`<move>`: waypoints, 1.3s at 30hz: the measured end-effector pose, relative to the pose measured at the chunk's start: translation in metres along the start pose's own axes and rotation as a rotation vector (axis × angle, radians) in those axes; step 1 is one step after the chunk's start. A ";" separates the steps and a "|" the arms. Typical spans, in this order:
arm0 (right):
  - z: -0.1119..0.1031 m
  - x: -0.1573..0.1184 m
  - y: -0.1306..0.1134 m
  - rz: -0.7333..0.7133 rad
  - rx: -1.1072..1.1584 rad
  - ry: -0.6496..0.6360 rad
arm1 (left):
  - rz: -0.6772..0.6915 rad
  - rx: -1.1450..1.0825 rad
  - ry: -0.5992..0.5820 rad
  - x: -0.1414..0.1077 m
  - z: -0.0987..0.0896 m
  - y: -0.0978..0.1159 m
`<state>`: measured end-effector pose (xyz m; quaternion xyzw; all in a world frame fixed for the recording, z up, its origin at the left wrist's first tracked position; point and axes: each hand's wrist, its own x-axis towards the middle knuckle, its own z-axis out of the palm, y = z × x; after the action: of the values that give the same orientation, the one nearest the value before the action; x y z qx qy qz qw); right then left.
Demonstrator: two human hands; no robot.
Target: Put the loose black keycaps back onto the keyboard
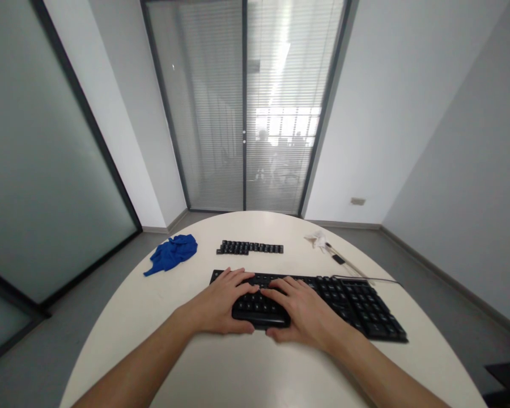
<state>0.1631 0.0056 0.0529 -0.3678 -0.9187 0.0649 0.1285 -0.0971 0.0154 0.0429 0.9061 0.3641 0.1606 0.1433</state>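
Observation:
A black keyboard point(261, 318) lies flat on the white table. Over its left part rests my left hand point(225, 300), fingers spread across the keys and thumb along the front edge. My right hand point(300, 306) lies over its middle, fingers stretched forward, with the thumb at the front edge too. The index fingertips of both hands come close together among the keys; whether a loose keycap is under them I cannot tell. Beyond the keyboard, several black keycaps point(250, 248) stand in rows on the table. My palms and fingers hide many of the keys.
A crumpled blue cloth point(172, 253) lies at the left of the round white table point(153, 317). To the right are a white crumpled tissue point(318, 239) and a thin brush point(346, 262) with a dark tip. The keyboard's cable point(378, 279) runs off the right edge.

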 end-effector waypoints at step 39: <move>-0.024 -0.017 0.010 0.079 -0.031 -0.089 | -0.288 0.407 0.176 0.094 -0.007 -0.059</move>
<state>0.1877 0.0016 0.0704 -0.4023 -0.9093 0.0718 0.0790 -0.0717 0.1235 0.0443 0.8378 0.5251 0.1401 -0.0526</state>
